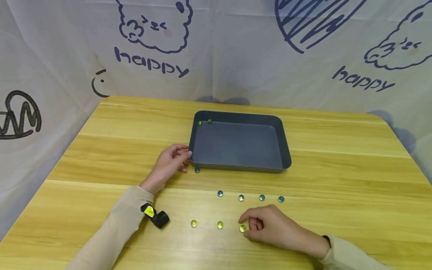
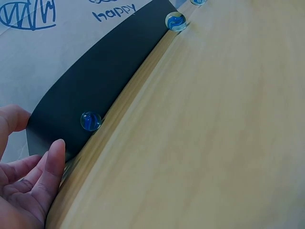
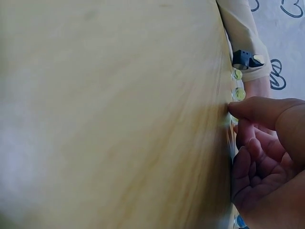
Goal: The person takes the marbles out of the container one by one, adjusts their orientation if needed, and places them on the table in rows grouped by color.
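Note:
Several glass marbles lie on the table. My right hand (image 1: 275,228) has its thumb and index fingertip on either side of a yellow-green marble (image 1: 242,228), pinching it at the tabletop. Two more yellow-green marbles, one in the middle (image 1: 220,225) and one at the left (image 1: 194,223), line up beside it. My left hand (image 1: 168,163) touches the front left corner of a dark grey tray (image 1: 236,167), thumb at the rim and fingers against the outside. A blue marble (image 2: 91,121) sits close to that corner, by the tray's front wall.
Between the tray and my right hand runs a row of blue marbles (image 1: 241,197). Two yellow-green marbles (image 1: 210,121) are in the tray's far left corner. A black wrist camera (image 1: 156,216) is strapped on my left sleeve. A white cloth (image 1: 236,56) hangs behind the table.

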`<state>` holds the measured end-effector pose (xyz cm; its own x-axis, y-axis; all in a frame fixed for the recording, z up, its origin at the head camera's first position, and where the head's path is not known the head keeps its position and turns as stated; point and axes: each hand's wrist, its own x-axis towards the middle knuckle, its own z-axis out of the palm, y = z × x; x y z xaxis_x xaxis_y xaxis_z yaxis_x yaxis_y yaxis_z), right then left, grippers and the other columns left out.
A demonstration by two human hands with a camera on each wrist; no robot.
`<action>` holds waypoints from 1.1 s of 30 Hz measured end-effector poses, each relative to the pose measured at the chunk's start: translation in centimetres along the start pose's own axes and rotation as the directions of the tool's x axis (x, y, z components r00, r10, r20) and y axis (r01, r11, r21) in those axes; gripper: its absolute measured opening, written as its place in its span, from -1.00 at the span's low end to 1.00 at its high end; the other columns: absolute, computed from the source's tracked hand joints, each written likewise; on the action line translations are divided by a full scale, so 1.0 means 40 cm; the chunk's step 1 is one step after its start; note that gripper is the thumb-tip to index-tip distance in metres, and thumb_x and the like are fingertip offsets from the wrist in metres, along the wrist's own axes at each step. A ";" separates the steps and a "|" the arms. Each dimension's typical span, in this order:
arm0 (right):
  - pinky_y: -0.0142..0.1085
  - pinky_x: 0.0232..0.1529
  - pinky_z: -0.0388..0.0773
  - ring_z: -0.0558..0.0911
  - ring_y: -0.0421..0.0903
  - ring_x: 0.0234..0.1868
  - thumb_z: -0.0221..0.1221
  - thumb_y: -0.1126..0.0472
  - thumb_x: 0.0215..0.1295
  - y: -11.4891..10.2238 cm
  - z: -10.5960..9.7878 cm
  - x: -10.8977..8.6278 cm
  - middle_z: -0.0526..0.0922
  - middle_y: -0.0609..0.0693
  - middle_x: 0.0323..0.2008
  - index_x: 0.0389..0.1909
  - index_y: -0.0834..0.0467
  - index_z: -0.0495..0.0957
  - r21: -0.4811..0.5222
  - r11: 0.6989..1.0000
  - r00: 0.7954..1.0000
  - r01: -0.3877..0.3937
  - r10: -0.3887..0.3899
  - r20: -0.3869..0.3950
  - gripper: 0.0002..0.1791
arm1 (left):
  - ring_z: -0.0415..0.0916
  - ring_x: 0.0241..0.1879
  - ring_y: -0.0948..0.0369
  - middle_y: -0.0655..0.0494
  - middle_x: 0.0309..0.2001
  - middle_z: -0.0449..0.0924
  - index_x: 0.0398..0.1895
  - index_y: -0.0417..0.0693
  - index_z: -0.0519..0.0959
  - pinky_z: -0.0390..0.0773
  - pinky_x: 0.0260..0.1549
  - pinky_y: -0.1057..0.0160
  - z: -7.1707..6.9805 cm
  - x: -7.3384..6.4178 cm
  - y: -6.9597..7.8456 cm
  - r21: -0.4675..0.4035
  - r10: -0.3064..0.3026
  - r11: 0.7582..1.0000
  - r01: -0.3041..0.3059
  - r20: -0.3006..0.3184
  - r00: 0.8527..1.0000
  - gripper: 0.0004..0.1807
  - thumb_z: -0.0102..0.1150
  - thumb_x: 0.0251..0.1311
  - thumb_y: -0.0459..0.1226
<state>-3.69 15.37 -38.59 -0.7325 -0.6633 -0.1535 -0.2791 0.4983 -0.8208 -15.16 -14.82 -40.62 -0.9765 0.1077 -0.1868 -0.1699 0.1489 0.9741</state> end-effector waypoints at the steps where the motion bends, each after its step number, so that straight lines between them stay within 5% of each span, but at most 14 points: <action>1: -0.42 -0.42 0.52 0.36 -0.41 -0.60 0.34 0.26 0.17 0.001 0.000 0.000 0.44 -0.32 -0.59 -0.15 0.13 0.65 -0.004 1.000 1.000 0.007 -0.007 -0.004 -0.79 | 0.51 -0.37 0.20 -0.09 -0.18 0.51 0.21 -0.36 0.37 0.62 -0.43 0.31 0.000 0.000 0.000 0.000 -0.001 1.000 0.001 -0.001 1.000 -0.55 0.10 0.35 -0.28; 20: -0.42 -0.45 0.51 0.36 -0.40 -0.59 0.37 0.28 0.11 -0.028 -0.022 -0.004 0.46 -0.31 -0.56 -0.09 0.15 0.60 0.007 0.999 0.997 0.034 -0.033 -0.072 -0.68 | 0.50 -0.38 0.20 -0.10 -0.19 0.50 0.21 -0.36 0.36 0.62 -0.43 0.31 -0.004 0.005 0.008 -0.003 0.016 1.000 -0.016 0.007 1.000 -0.55 0.10 0.35 -0.28; 27: -0.36 -0.40 0.49 0.47 -0.25 -0.47 0.31 0.25 0.20 -0.111 -0.133 0.032 0.48 -0.24 -0.54 -0.10 0.21 0.65 -0.090 0.995 0.976 0.047 -0.064 -0.206 -0.75 | 0.49 -0.37 0.20 -0.08 -0.21 0.50 0.21 -0.37 0.36 0.62 -0.44 0.32 -0.007 0.000 0.009 0.001 0.018 1.000 -0.018 0.005 1.000 -0.55 0.10 0.35 -0.30; 33: -0.33 -0.51 0.39 0.45 -0.13 -0.51 0.21 0.22 0.33 -0.133 -0.224 0.108 0.55 -0.11 -0.50 -0.15 0.18 0.68 -0.160 0.987 0.934 -0.023 -0.036 -0.357 -0.83 | 0.50 -0.38 0.20 -0.06 -0.22 0.50 0.21 -0.37 0.37 0.62 -0.44 0.31 -0.004 -0.004 0.001 -0.002 0.016 1.000 -0.016 0.008 1.000 -0.56 0.10 0.35 -0.30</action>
<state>-10.91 14.84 -29.95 -0.8951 -0.4381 0.0826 -0.3580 0.5960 -0.7187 -15.02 -14.98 -40.52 -0.9780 0.1174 -0.1724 -0.1549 0.1449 0.9772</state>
